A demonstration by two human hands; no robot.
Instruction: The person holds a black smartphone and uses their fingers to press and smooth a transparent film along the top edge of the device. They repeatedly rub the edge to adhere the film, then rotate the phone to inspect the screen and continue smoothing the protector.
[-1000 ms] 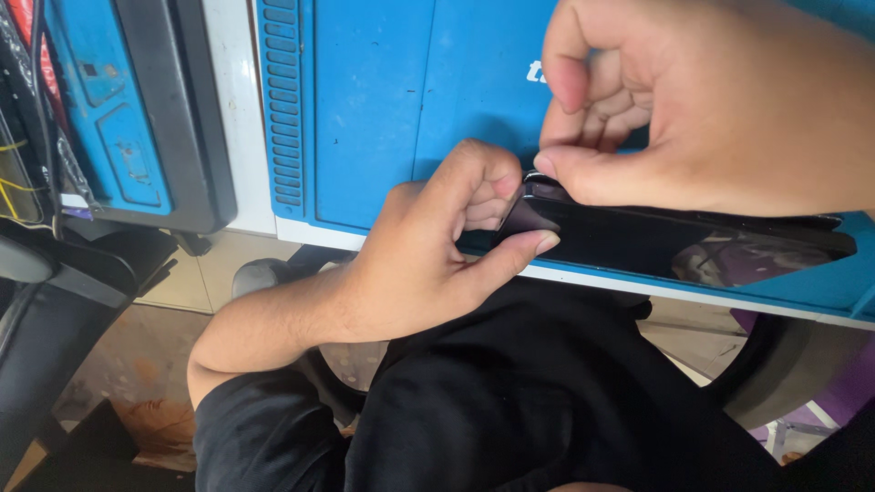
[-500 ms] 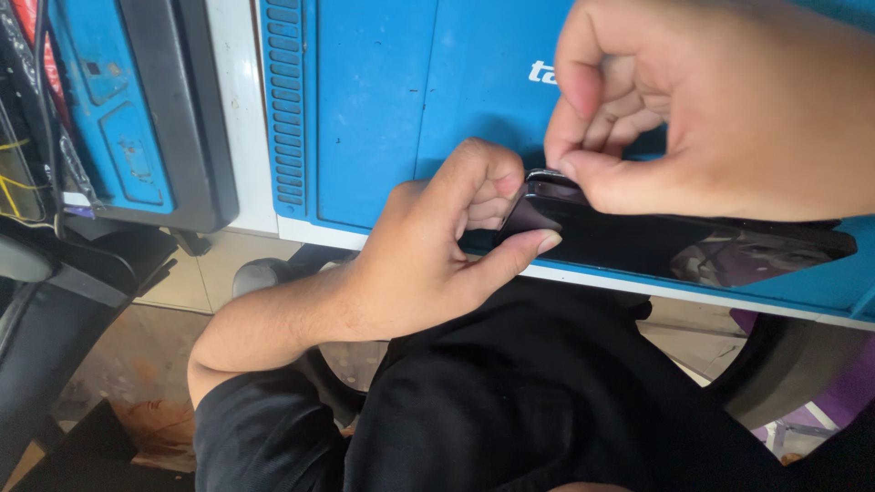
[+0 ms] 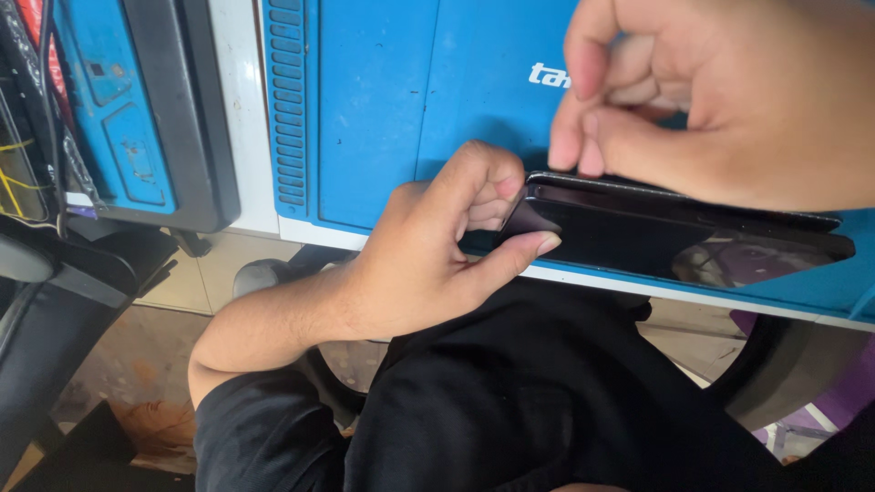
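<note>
View down onto a blue worktop mat (image 3: 383,109) and a lap in black clothing (image 3: 547,401).

Left hand (image 3: 428,255) clamped on the near end of a black phone (image 3: 638,237): thumb pressed against its glossy face, curled fingers (image 3: 488,196) behind its edge. Phone lying long and flat along the front edge of the mat, dark screen mirroring the room.

Right hand (image 3: 729,100) poised above the phone's upper edge, fingertips (image 3: 570,146) pinched together close to that rim; impossible to tell whether anything tiny sits between them, or whether they touch the phone.

Phone likely light and rigid, its glass face slick and easily cracked or smudged; safest hold probably by the narrow side edges, as the left hand has it, not by flat pressure on the screen.

White lettering printed on the mat, partly hidden behind the right hand. Ribbed slots (image 3: 287,100) down the mat's left border. Further left, a blue device (image 3: 123,109) with a black frame and raised rectangular panels; wires (image 3: 23,118) at the far left edge. Black chair (image 3: 55,310) and tiled floor (image 3: 219,273) below.
</note>
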